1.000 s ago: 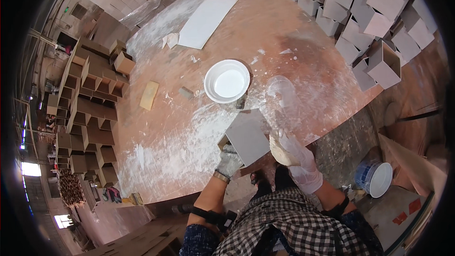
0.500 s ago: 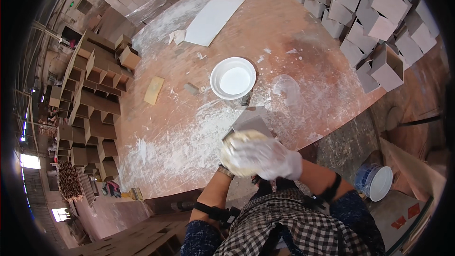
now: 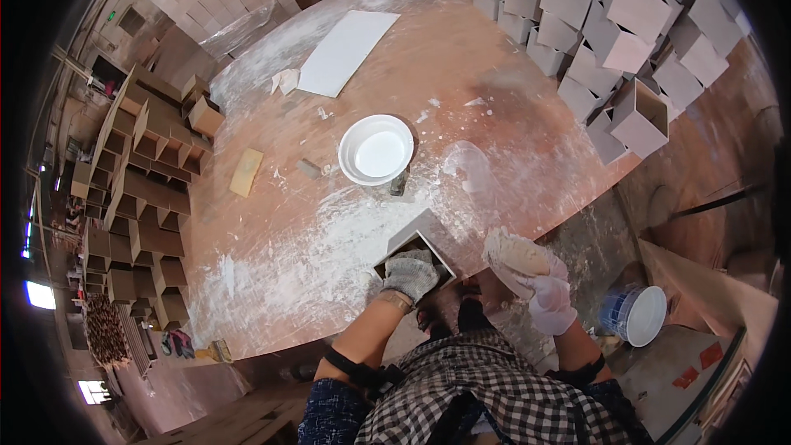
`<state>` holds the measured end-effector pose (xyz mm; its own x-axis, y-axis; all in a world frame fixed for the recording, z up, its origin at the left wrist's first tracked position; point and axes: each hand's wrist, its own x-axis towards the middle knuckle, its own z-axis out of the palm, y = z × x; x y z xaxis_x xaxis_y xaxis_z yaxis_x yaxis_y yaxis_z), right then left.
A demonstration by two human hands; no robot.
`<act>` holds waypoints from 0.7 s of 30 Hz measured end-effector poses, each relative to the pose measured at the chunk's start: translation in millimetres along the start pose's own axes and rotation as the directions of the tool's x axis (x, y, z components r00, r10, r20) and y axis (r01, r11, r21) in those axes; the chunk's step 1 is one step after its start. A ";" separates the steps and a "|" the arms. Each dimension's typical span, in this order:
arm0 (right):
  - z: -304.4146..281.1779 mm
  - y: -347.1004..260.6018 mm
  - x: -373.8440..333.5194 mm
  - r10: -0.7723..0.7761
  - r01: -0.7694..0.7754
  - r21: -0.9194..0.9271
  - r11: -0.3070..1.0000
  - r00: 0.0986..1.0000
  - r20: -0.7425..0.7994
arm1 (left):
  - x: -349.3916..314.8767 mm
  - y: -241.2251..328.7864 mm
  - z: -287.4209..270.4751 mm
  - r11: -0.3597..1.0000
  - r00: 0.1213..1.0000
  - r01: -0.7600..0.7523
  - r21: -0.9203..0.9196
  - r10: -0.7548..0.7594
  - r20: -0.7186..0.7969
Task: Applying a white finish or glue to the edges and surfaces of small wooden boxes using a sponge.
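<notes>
My left hand [image 3: 412,275], in a grey knit glove, reaches into the mouth of a grey-white box [image 3: 428,231] at the table's near edge. Its fingers curl inside, partly hidden, and hold the box. Off to the right, beyond the table edge, my right hand [image 3: 550,301] wears a white glove. It grips a pale cream pad [image 3: 519,254], apparently a sponge, smeared with white. Farther out on the table stands a white basin [image 3: 343,152] containing white liquid. A small dark block [image 3: 398,185] lies against its near side.
Pale boxes [image 3: 568,0] are stacked at the far right, brown boxes [image 3: 132,243] along the left. The table [image 3: 280,264], streaked white, carries a white sheet [image 3: 346,53], a yellow block [image 3: 246,173] and a grey block [image 3: 310,168]. A bucket [image 3: 643,316] stands lower right; a brush [image 3: 216,351] sits at the near-left edge.
My hands were together over the box, the pad blurred between them. Now the right hand has swung away right with the pad, while the left hand is in the box's mouth. The whole view has shifted.
</notes>
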<state>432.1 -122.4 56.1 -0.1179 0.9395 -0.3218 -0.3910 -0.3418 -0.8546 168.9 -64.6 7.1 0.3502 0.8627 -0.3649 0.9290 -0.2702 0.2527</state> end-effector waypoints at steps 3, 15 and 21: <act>4.2 -6.1 -8.8 -0.014 0.024 -0.209 0.978 0.999 0.052 | -0.3 -11.6 2.6 0.976 0.984 -0.177 0.127 0.173 0.042; 39.3 -23.7 16.9 -0.275 0.374 -0.468 0.800 0.923 0.267 | 38.9 -40.8 -22.4 0.995 1.000 0.008 0.104 -0.011 0.026; 83.7 -19.0 79.3 -0.542 0.674 -0.714 -0.191 0.534 0.649 | 41.5 -53.9 -16.0 0.996 0.996 -0.083 0.034 0.083 -0.007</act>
<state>353.8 -39.2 80.9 -0.4432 0.7035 0.5556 0.6470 0.6800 -0.3449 131.5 -7.4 -7.3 0.4256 0.8399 -0.3366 0.9003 -0.3555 0.2512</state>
